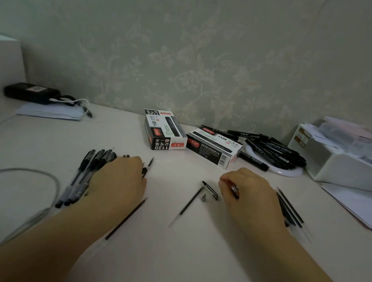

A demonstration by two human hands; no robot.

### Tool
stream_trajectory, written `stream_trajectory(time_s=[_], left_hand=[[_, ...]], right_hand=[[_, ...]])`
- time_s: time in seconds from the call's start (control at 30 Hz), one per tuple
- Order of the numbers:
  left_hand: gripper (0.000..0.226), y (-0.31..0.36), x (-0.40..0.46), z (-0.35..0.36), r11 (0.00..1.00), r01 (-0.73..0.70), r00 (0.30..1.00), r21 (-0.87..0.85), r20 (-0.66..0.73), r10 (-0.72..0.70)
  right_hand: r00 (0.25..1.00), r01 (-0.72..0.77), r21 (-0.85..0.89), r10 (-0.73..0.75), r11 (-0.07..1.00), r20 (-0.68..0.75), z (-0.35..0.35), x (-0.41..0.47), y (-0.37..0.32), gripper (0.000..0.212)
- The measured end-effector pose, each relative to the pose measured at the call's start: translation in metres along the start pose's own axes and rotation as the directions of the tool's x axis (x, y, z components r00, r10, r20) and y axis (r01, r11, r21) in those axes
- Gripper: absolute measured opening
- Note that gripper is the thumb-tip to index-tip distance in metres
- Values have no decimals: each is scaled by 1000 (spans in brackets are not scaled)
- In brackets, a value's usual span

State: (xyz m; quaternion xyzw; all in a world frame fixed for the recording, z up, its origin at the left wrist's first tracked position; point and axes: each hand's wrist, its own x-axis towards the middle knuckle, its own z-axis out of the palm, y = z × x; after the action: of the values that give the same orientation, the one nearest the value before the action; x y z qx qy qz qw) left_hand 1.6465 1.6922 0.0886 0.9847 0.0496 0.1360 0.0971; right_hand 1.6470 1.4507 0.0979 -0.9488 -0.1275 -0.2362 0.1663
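My left hand (pixel 119 179) lies palm down over a row of black gel pens (pixel 84 173) on the white table. Its thumb and forefinger pinch one pen (pixel 148 168) that sticks out towards the boxes. A thin black refill (pixel 126 218) lies just right of my left wrist. My right hand (pixel 249 198) is curled, pinching a small dark pen part (pixel 235 190) with a silver end. Between my hands lie a black pen cap (pixel 210 189), a small metal tip cone (pixel 203 197) and another refill (pixel 186 206). Several loose refills (pixel 290 211) lie partly hidden behind my right hand.
Two black marker boxes (pixel 165 131) (pixel 213 149) stand at the back centre. Beside them, a white round plate (pixel 283 170) holds several black markers. A white machine (pixel 348 163) and papers (pixel 363 210) fill the right. A grey cable (pixel 27 173) loops at left, near a black case (pixel 32 92).
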Motion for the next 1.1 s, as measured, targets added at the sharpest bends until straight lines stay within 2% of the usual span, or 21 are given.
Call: stream_trajectory(time_s=[0.37,0.43,0.5,0.57,0.63,0.73,0.97,1.1], left_hand=[[32,6,-4,0,1000,14,1000,1,24,-14],[35,6,-4,1,1000,12,1000,-4,20,-12],[35,6,-2,1,1000,12,1000,-26,4,-12],[33,6,-1,2,999,-5,1000,-53,-24,4],[29,7,-1,3,995,-23,999,-93,-42,19],[24,8,-1,3,987,-40,999,-155,-39,34],[19,13,-2,3,975,-79,996,-207,-55,69],[19,14,-4,3,971,-110,993,-213,-64,99]], right_hand=[[996,90,49,-89,995,-30,6,0,3,15],[982,190,180,-187,965,-36,2,0,-2,12],[945,286,428,-327,857,23,-3,-3,-14,14],[880,316,595,-463,739,109,-6,-10,-29,13],[797,338,642,-572,688,194,-2,-17,-43,9],[719,385,603,-637,698,279,6,-20,-52,12],[766,455,425,-587,782,260,20,-16,-48,26],[808,414,446,-546,793,220,20,-17,-45,21]])
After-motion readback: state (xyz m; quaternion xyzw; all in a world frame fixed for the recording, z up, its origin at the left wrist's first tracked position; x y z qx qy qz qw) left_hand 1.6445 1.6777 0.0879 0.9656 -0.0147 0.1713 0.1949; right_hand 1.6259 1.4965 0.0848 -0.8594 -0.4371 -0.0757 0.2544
